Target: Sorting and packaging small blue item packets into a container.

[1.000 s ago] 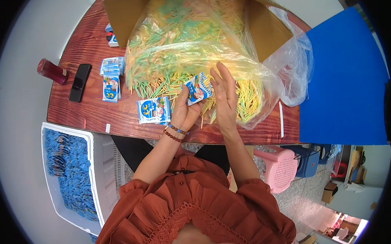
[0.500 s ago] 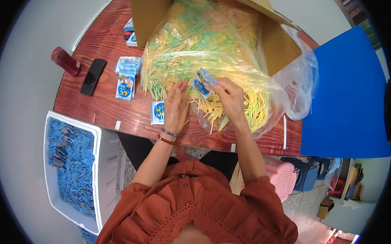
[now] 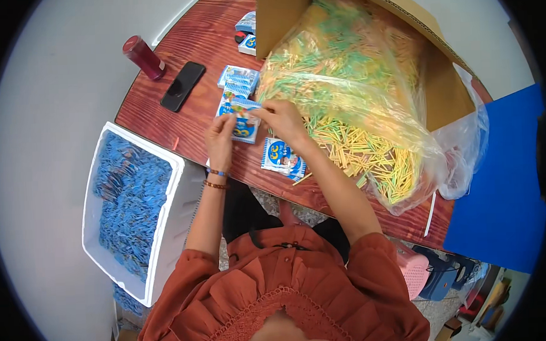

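A table (image 3: 145, 121) is shared by a red bottle (image 3: 141, 56), a black phone (image 3: 183, 86), a cardboard box (image 3: 454, 95) and a clear bag of coloured sticks (image 3: 342, 78). Other packets (image 3: 236, 77) are partly covered by the held packet (image 3: 245, 128), which is blue and white, with a striped edge. It is pinched above the table by the fingertips of the left hand (image 3: 220, 135) and right hand (image 3: 287, 120).
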Action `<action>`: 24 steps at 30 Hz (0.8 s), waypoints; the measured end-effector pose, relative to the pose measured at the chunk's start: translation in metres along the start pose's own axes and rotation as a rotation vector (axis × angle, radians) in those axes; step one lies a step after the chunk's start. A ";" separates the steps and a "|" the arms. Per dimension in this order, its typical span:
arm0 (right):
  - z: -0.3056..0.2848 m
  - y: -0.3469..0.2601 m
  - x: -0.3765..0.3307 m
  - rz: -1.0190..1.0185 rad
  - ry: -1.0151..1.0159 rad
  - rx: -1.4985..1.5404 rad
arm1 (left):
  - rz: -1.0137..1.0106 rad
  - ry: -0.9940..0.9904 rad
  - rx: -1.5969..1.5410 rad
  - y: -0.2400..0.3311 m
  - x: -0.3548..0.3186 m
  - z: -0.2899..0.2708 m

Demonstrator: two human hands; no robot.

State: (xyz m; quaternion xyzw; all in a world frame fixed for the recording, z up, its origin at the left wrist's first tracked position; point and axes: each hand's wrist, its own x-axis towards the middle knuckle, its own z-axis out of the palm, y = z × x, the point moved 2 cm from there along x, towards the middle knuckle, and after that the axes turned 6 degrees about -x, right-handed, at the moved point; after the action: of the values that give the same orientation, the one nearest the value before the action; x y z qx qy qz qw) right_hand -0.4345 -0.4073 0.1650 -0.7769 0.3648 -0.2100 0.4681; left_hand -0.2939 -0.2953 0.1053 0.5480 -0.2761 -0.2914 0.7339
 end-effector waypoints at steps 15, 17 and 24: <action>-0.041 0.025 -0.053 0.006 -0.027 -0.436 | 0.312 0.011 0.931 -0.019 0.025 -0.028; -0.043 0.041 -0.071 -0.073 0.003 -0.640 | 0.304 0.021 0.869 -0.022 0.027 -0.029; -0.050 0.060 -0.079 -0.050 0.019 -0.600 | 0.317 0.064 0.626 -0.004 0.012 -0.018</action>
State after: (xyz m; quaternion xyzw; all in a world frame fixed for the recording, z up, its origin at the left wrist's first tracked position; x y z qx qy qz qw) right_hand -0.5412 -0.3931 0.1368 -0.8872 0.3958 -0.1117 0.2090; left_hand -0.2732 -0.2940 0.0982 0.7056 -0.4104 -0.0579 0.5747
